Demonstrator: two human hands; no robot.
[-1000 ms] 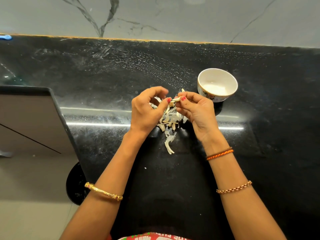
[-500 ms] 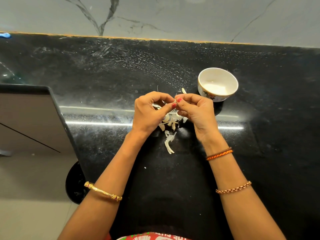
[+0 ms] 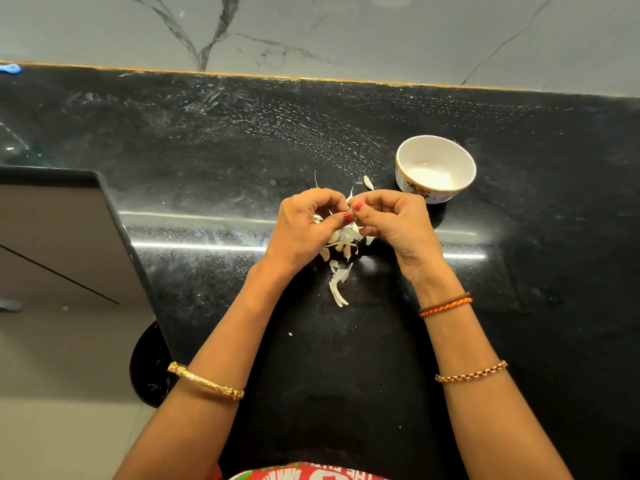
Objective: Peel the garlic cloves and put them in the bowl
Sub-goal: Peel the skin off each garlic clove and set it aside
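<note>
The garlic clove [image 3: 350, 206] is pinched between the thumbs and curled fingers of both hands, mostly hidden by them, a sliver of skin sticking up. The left hand [image 3: 304, 230] and right hand [image 3: 394, 225] meet knuckle to knuckle above a pile of peels [image 3: 341, 261] on the black worktop [image 3: 207, 161], the white bowl [image 3: 435, 168] just beyond the right hand

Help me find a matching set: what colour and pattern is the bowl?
White bowl with a gold rim and a floral motif on its outer wall, seen in the head view.
</note>
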